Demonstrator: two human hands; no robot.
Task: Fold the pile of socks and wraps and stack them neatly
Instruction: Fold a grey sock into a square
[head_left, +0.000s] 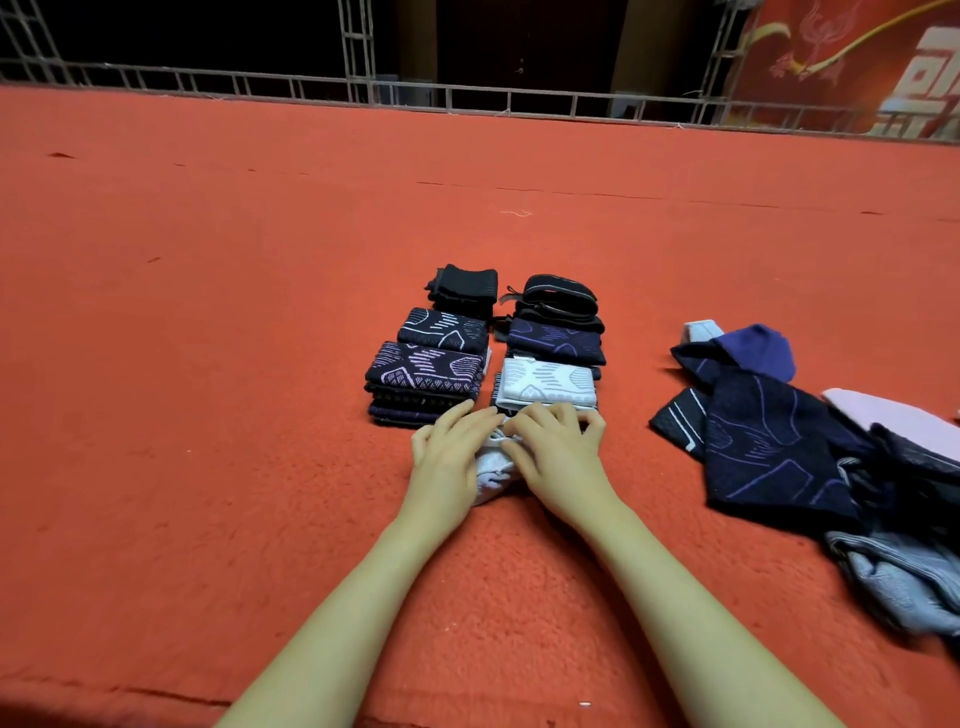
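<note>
A light grey sock (491, 475) lies bunched on the red carpet between my two hands. My left hand (447, 457) rests on its left side, fingers curled over the fabric. My right hand (558, 452) covers its right side, fingertips pinching the upper edge. Just beyond the hands stand two rows of folded pieces: a dark patterned stack (426, 379) on the left and a white patterned folded piece (545, 389) on the right, with darker folded ones (558, 317) behind. An unfolded pile of navy, blue, pink and grey socks and wraps (810, 447) lies at the right.
Red carpet (208, 312) spreads all around. A metal truss frame (358, 78) runs along the far edge, with a red banner (857, 62) at the back right. A black folded piece (465, 288) sits at the far end of the left row.
</note>
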